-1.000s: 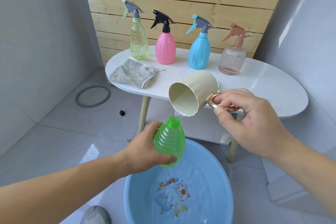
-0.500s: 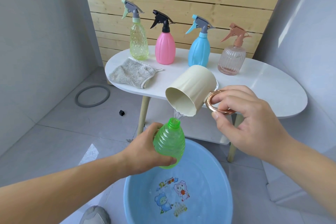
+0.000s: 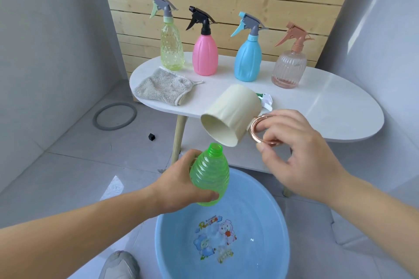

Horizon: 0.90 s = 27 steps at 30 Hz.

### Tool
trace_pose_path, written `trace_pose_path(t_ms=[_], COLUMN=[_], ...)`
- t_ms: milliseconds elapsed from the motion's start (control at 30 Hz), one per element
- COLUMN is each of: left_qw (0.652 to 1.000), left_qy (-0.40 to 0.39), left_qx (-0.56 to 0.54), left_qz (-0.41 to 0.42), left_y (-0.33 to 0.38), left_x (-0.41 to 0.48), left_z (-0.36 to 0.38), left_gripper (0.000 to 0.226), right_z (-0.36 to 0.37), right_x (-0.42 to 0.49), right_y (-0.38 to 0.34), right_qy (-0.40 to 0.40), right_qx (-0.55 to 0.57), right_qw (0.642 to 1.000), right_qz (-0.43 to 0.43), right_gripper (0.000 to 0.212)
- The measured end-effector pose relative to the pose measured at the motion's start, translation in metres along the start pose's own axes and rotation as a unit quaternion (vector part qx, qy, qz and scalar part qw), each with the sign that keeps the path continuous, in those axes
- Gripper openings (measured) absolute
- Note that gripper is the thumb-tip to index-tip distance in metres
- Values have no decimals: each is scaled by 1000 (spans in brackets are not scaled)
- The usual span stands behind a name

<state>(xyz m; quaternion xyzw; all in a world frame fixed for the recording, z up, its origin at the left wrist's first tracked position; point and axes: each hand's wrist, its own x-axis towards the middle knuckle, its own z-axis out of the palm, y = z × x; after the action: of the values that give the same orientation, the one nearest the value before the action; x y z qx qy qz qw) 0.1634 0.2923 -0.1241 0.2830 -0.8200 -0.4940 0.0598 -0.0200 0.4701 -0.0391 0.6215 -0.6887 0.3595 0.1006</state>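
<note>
My left hand point(image 3: 179, 184) grips a green ribbed bottle point(image 3: 209, 176) with no cap, held upright over a blue basin point(image 3: 165, 244) of water on the floor. My right hand point(image 3: 299, 156) pinches the copper ring handle of a cream cup point(image 3: 231, 113). The cup is tipped far over, mouth down and to the left, its rim just above the bottle's open neck. No water stream is visible between them.
A white oval table point(image 3: 328, 106) carries several spray bottles: yellow-green point(image 3: 171, 50), pink point(image 3: 205, 56), blue point(image 3: 247, 61), clear pink point(image 3: 289, 68). A grey cloth point(image 3: 163, 87) and a white-green spray head point(image 3: 265, 99) lie there. A grey ring point(image 3: 115, 116) lies on the floor; a shoe point(image 3: 120, 266) shows by the basin.
The cup has tipped further over the bottle's neck. The water stream seen half a second ago has stopped. The bottle and my left hand have stayed in place.
</note>
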Motion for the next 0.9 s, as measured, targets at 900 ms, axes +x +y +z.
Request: trace_pose_path(t_ms=[900], left_qw=[988], left_qy=[-125], left_qx=[43], left_qz=[-81], left_y=[-146], left_x=[5], left_z=[65], left_gripper=[79], right_z=[221], right_x=[-181], right_y=[160], right_qy=[-414], right_qx=[0], right_qw=[895], right_qz=[165], right_gripper=[26])
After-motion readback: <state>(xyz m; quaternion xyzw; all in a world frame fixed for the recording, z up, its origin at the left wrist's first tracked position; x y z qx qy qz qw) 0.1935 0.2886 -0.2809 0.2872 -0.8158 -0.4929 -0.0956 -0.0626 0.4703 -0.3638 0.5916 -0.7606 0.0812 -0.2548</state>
